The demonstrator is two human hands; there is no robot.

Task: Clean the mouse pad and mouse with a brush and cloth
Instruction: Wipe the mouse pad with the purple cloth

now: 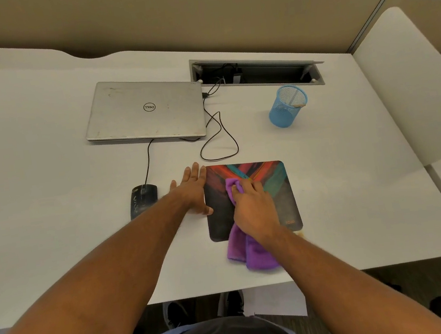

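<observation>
A colourful mouse pad (274,188) lies flat on the white desk (49,187) in front of me. My right hand (251,204) presses a bunched purple cloth (249,252) onto the middle of the pad; the cloth's loose end trails off the pad's near edge. Flat on the desk, fingers spread, my left hand (193,189) rests against the pad's left edge, thumb touching it. A black wired mouse (143,200) sits to the left of that hand. A brush handle (296,103) pokes up inside the blue mesh cup (285,107).
A shut silver laptop (145,110) lies at the back centre, with a looping black cable (218,139) between it and the pad. An open cable tray (257,72) is cut into the desk behind. A partition wall stands at the right.
</observation>
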